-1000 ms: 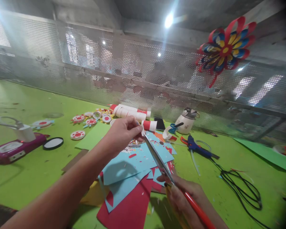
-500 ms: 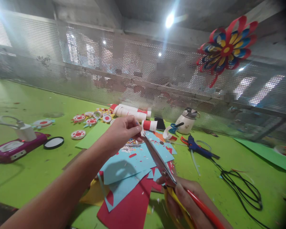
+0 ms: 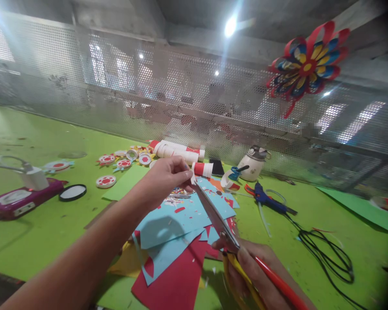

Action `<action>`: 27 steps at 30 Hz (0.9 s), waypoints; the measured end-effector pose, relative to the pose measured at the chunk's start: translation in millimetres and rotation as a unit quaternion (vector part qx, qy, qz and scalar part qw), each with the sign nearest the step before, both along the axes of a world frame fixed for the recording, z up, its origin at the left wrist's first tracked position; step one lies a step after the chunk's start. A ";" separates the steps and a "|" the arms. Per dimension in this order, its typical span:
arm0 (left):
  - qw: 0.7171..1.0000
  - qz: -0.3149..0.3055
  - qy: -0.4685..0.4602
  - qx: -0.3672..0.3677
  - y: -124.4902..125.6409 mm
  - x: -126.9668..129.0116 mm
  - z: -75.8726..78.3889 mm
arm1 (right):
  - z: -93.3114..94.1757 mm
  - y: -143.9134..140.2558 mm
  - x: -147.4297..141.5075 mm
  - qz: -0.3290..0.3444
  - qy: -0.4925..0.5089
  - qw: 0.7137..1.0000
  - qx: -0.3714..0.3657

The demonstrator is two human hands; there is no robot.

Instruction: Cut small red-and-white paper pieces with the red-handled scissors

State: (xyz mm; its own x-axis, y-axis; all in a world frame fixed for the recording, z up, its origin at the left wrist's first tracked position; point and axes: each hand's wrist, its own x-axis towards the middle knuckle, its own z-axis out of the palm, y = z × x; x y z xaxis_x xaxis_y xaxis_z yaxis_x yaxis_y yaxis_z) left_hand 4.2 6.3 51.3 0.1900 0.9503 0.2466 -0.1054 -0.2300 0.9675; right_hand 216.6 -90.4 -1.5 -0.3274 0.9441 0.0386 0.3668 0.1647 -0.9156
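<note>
Left hand raised above the green counter, fingers pinched shut on a small white paper scrap. Right hand closed around the red and yellow handles of a pair of long steel-bladed scissors, low and right of the scrap. Blades slightly parted, tips reaching up to the scrap and touching it at its lower edge.

Relative to the scrap:
- Directly below: loose pile of light blue and red paper sheets lying flat on the counter, with small paper trimmings scattered over it; a yellow sheet partly showing beneath.
- Just behind: short red-and-white paper roll; further behind and to the left, longer white paper tubes with red ends.
- Left: cluster of round red-and-white paper discs; further left, black-rimmed round lid and magenta flat device with a white plug block resting on top.
- Right: white rounded jug with grey lid, blue glue gun lying on its side, its black cable coiled loosely on the counter further right.
- Behind all: perforated metal screen; high to the right, red, blue and yellow looped-paper flower fixed against it.
</note>
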 end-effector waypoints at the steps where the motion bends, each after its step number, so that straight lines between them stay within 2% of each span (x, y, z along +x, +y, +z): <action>1: 1.000 -0.001 -0.002 0.000 0.0 0.0 -0.4 | -1.2 0.5 0.2 0.003 0.001 1.000 0.002; 8: 1.000 -0.005 -0.011 0.005 2.0 -0.7 -3.0 | -11.4 2.4 3.2 -0.002 0.016 1.000 -0.003; 12: 1.000 -0.010 -0.016 0.003 2.8 -0.5 -3.0 | -6.5 -0.4 1.4 0.000 0.025 0.999 -0.024; 16: 1.000 -0.009 -0.023 0.002 2.0 0.1 -1.8 | 1.0 -5.2 -3.2 -0.047 0.018 0.997 -0.050; 22: 1.000 -0.006 -0.015 0.013 1.1 -0.5 -0.3 | 0.0 -6.0 -4.1 -0.046 0.043 0.998 -0.017; 27: 1.000 -0.010 -0.014 0.017 2.9 -1.2 -2.6 | 2.6 -5.4 -5.5 -0.051 0.027 0.998 -0.001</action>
State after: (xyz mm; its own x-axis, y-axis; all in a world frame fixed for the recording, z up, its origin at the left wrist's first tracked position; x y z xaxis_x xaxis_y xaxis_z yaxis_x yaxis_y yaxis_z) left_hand 3.0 9.3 48.7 0.2021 0.9371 0.2848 -0.1381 -0.2606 0.9555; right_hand 211.1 -95.9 1.1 -0.2269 0.9726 0.0512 0.3310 0.1264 -0.9351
